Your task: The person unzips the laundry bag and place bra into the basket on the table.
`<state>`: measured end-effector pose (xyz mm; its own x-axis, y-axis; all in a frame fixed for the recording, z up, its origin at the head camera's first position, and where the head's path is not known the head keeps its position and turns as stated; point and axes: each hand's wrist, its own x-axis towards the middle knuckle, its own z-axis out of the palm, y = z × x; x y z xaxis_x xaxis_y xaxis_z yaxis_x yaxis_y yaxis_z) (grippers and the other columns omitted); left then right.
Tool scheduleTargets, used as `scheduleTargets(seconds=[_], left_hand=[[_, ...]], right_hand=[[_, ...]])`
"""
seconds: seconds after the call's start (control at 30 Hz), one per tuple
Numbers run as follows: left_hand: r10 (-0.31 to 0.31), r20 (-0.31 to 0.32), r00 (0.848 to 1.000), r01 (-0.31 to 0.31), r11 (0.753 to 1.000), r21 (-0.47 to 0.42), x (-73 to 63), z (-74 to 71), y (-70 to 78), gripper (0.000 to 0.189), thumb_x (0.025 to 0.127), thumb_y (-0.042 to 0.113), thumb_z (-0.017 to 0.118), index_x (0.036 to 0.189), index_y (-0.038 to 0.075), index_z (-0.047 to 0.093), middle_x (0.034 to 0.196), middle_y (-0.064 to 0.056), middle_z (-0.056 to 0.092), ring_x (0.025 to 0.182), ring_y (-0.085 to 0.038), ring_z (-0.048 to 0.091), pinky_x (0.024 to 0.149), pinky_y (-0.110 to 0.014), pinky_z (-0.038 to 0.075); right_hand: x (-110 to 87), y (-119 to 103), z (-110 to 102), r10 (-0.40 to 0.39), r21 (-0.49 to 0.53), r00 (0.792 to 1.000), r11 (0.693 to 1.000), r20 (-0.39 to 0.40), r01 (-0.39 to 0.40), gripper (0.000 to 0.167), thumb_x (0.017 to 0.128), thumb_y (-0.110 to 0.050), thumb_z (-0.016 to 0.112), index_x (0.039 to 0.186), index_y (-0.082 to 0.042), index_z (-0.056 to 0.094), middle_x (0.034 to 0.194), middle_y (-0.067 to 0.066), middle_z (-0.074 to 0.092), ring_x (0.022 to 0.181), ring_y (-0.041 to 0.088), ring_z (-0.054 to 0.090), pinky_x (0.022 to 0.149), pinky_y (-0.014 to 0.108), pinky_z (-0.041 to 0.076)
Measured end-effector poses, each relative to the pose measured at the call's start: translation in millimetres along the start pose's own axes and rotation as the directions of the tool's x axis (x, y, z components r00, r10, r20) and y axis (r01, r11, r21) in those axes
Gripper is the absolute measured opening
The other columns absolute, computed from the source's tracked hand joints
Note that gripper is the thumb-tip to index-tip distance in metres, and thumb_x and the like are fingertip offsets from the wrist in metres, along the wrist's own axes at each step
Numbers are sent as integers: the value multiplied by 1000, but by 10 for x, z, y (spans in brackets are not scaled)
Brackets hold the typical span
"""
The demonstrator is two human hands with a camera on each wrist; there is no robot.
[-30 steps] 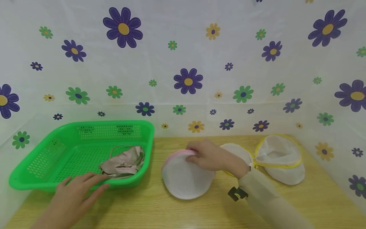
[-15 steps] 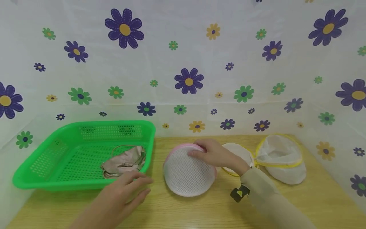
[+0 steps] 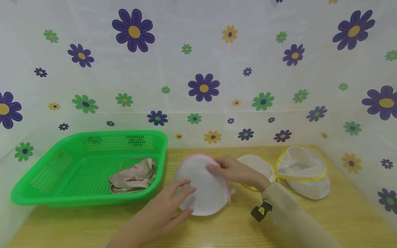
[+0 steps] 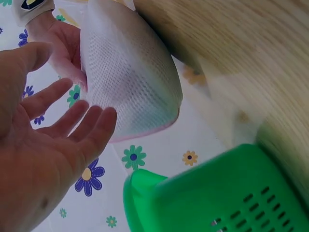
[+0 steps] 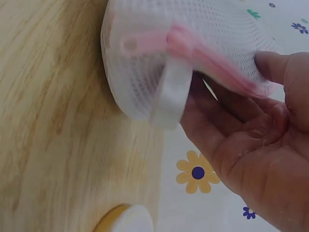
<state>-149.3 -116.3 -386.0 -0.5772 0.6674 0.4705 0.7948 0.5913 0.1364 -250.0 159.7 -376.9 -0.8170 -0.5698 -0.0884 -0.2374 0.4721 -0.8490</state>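
Note:
A round white mesh laundry bag (image 3: pixel 206 198) with a pink zipped edge stands tilted over the table, mid-view in the head view. My right hand (image 3: pixel 237 170) pinches its upper right edge, thumb on the near face and fingers behind, as the right wrist view also shows. There the pink zip (image 5: pixel 212 60), its pull (image 5: pixel 145 42) and a white fabric loop (image 5: pixel 171 94) hang close to that hand's fingers. My left hand (image 3: pixel 161 208) has its fingers spread and loosely bent, overlapping the bag's left side. In the left wrist view its fingertips (image 4: pixel 108 121) reach the mesh.
A green perforated basket (image 3: pixel 90 201) stands on the left, holding a crumpled beige satin garment (image 3: pixel 134 177). At right lies an open white bag (image 3: pixel 310 187) with yellow zipped edges, its round flap (image 3: pixel 255 163) folded out behind my right wrist. A flowered sheet (image 3: pixel 173 62) hangs behind the table (image 3: pixel 235 227).
My left hand has moved right, from the basket's front rim to the mesh bag's left side. My right hand keeps its grip, and the bag's face has turned slightly.

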Motion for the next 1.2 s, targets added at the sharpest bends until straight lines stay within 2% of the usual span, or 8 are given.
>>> scheduleTargets(seconds=[0.17, 0.33, 0.5, 0.7, 0.87, 1.1, 1.2], left_hand=[[18, -23, 1000, -16, 997, 76, 77, 71, 17, 56, 94, 35, 71, 140, 7, 55, 149, -21, 48, 133, -35, 54, 104, -51, 52], [-28, 20, 999, 25, 992, 122, 189, 149, 43, 67, 92, 38, 71, 146, 4, 49, 155, -23, 42, 141, -40, 45, 109, -55, 47], [-105, 84, 991, 90, 982, 167, 282, 227, 63, 71, 93, 43, 70, 149, 6, 46, 158, -22, 39, 144, -41, 42, 102, -59, 50], [-163, 149, 975, 135, 974, 180, 367, 265, 39, 74, 94, 49, 68, 150, 6, 44, 160, -22, 39, 136, -41, 52, 95, -59, 55], [-198, 214, 957, 174, 977, 127, 429, 256, -1, 72, 95, 49, 68, 149, 8, 45, 158, -21, 42, 134, -42, 54, 92, -62, 55], [-268, 332, 905, 248, 964, 100, 566, 270, -62, 72, 93, 49, 70, 149, 11, 46, 155, -19, 46, 136, -43, 52, 93, -67, 52], [-278, 363, 889, 251, 961, 119, 606, 278, -76, 72, 92, 51, 70, 149, 13, 47, 154, -17, 47, 135, -42, 52, 93, -68, 52]], right_hand=[[-32, 52, 8, 27, 91, 997, 995, 68, -34, 35, 107, -36, 52, 127, -11, 66, 104, 4, 75, 93, 17, 72, 90, 32, 57], [-68, 76, -3, 32, 132, 994, 990, 108, -46, 35, 108, -29, 51, 131, -6, 63, 109, 5, 76, 100, 16, 73, 100, 37, 55], [-81, 96, -8, 31, 128, 992, 991, 122, -47, 36, 108, -28, 51, 133, -5, 63, 112, 6, 77, 102, 17, 73, 103, 40, 54], [-75, 122, 23, 13, 124, 994, 992, 107, -26, 32, 107, -24, 54, 127, -2, 65, 109, 8, 77, 97, 18, 75, 94, 34, 58], [-61, 136, 49, 8, 87, 998, 996, 56, -13, 35, 106, -24, 54, 132, -2, 63, 108, 9, 78, 94, 17, 75, 88, 32, 59], [-66, 107, 82, 6, 7, 999, 1000, -54, -6, 41, 103, -22, 58, 138, 1, 57, 108, 12, 76, 92, 16, 74, 80, 31, 61], [-77, 85, 97, 19, -92, 993, 995, -119, -30, 51, 99, -22, 65, 143, 1, 52, 108, 12, 75, 93, 17, 73, 79, 32, 60]])
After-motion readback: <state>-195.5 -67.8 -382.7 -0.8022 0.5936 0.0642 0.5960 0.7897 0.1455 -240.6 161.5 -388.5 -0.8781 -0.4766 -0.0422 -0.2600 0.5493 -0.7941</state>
